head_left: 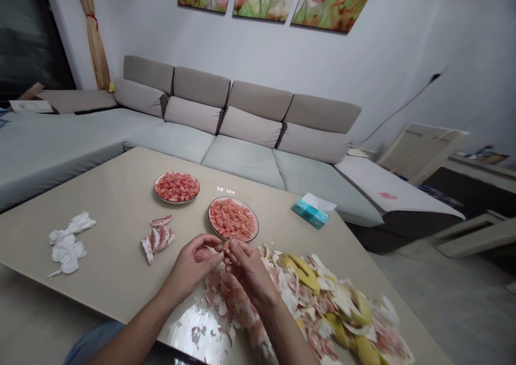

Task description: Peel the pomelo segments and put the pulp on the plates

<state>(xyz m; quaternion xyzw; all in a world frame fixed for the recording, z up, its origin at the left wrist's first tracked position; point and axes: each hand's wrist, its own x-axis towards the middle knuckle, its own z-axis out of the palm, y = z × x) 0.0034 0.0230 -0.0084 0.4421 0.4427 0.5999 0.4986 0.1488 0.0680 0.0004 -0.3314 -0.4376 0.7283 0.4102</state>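
Observation:
Over the near side of the table, my left hand [197, 265] curls round a pink piece of pomelo flesh [202, 254]. Close beside it, my right hand [248, 268] is closed in a pinch, the fingertips of both hands nearly meeting; what lies in that pinch is too small to make out. Just beyond my fingers is a dark-rimmed plate [258, 230] heaped with pink pomelo pulp [233, 218]. A second plate [197, 193] of redder pulp [176, 186] stands farther left. Several pomelo segments [161, 238], with white skin on them, lie left of my hands.
Pomelo peel [302, 272] and torn membranes [234, 298] spread under and right of my forearms. Crumpled white tissues [68, 247] lie at the table's left. A blue tissue pack [310, 213] sits near the right edge. Behind the table [121, 193] runs a grey sofa [242, 158].

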